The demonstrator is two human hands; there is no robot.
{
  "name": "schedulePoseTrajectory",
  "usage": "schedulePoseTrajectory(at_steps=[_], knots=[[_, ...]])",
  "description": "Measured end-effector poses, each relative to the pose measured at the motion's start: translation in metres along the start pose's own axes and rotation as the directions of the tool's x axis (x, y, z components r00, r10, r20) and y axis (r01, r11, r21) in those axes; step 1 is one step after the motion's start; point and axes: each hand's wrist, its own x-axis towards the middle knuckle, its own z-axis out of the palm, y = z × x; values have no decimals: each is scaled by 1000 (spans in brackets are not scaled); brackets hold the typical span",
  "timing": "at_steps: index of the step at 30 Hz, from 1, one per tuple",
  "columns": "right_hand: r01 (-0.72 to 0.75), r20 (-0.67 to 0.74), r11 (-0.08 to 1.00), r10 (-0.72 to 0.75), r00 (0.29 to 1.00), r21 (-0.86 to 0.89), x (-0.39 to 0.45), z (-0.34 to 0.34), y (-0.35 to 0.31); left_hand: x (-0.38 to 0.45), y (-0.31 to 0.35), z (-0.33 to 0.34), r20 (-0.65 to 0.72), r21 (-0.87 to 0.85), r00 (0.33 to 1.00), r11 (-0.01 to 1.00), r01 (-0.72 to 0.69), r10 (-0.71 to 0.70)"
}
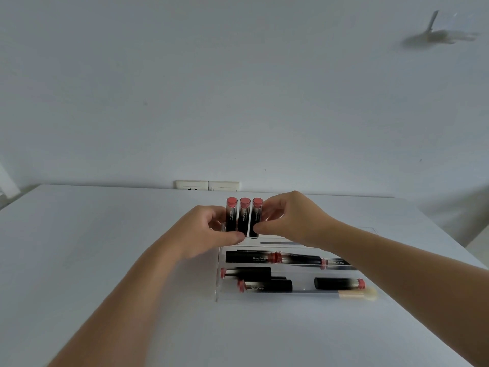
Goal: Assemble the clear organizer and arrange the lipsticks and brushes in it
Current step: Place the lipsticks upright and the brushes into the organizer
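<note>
Two hands' grip [211,229] [291,221] pinching upright lipsticks [244,217] over white table [105,234], white wall [238,88] behind.

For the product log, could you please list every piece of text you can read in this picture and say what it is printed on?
"Hang Fang": black lying lipstick tube, white lettering.
"Hang Fang", upside down: black front lipstick tube.
"Hang Fang", vertical: three upright black lipsticks, barely legible.
Smaller print beneath: too blurred.

Clear glossy acrylic organizer [217,287], glossy black plastic lipsticks [248,256], matt white table [105,234]
</note>
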Motion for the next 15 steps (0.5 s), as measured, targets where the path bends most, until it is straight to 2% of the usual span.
schedulePoseTrajectory(at_steps=[11,15], knots=[[5,26,1000,-5,1000,-6,3,1,10,0,1,0,-6,-1,1000,1000,8,-8],[-4,36,998,7,999,-61,2,-17,12,0,1,0,-5,10,1000,1000,8,-7]])
